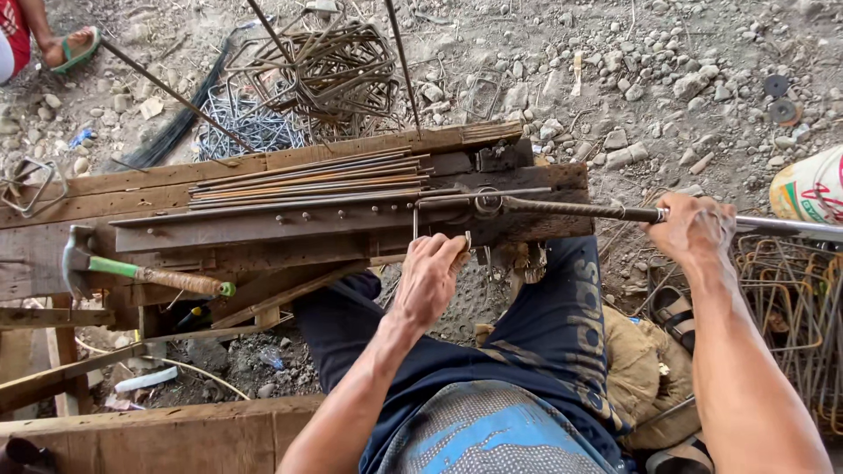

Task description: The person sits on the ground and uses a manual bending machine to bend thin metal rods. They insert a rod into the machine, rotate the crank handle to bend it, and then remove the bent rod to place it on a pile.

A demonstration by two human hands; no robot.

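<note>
Bending lever [571, 211]: centre-right of frame, long axis horizontal, head at the table [263, 233] jig. Right hand [694, 230], grip closed around its handle end. Left hand [430, 276], nearer the jig, pinches thin rod [416, 219].

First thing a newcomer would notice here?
The right hand gripping a long bending lever that runs across the wooden bench, while the left hand holds a thin rod at the bench edge. Next, the bundle of rods on the bench and the green-handled hammer at its left.
</note>
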